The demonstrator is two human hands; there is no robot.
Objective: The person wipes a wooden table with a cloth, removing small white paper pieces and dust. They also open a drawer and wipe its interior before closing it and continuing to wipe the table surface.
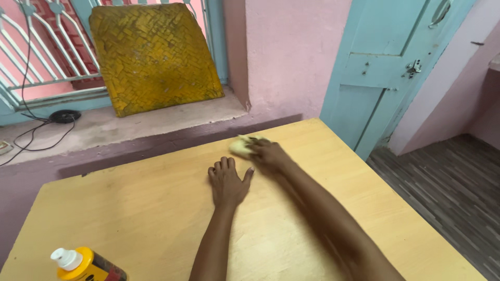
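Both hands (229,182) outstretched, palms down

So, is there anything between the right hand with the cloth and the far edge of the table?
Nothing visible. The right hand presses the pale cloth on the wooden table, and the strip to its far edge is bare. The left hand lies flat beside it.
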